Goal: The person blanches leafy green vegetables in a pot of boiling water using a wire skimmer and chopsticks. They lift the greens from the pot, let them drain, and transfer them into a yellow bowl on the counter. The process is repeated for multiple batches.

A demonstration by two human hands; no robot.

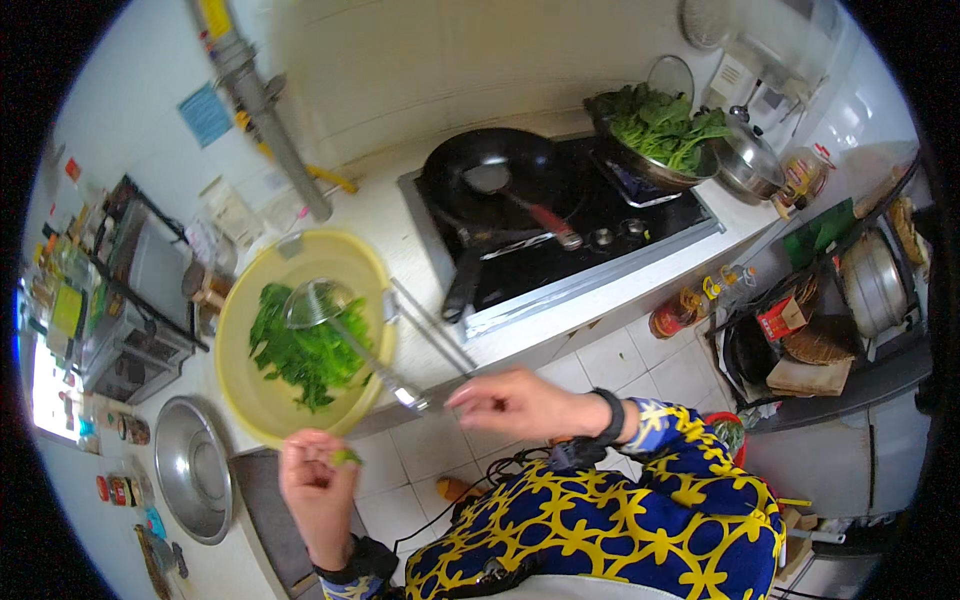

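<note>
My left hand is at the near rim of a yellow plastic basin, pinching a small piece of green leaf. Cooked-looking leafy greens lie in the basin. A wire-mesh skimmer rests over them, its metal handle reaching out past the rim. Just right of that handle's end, my right hand hangs in the air with bent fingers apart and nothing visible in it. A pair of chopsticks lies on the counter by the basin.
A black wok with a red-handled spatula sits on the gas hob. Raw greens fill a pan at the back right. A steel bowl stands near the left counter edge. Bottles stand on the floor.
</note>
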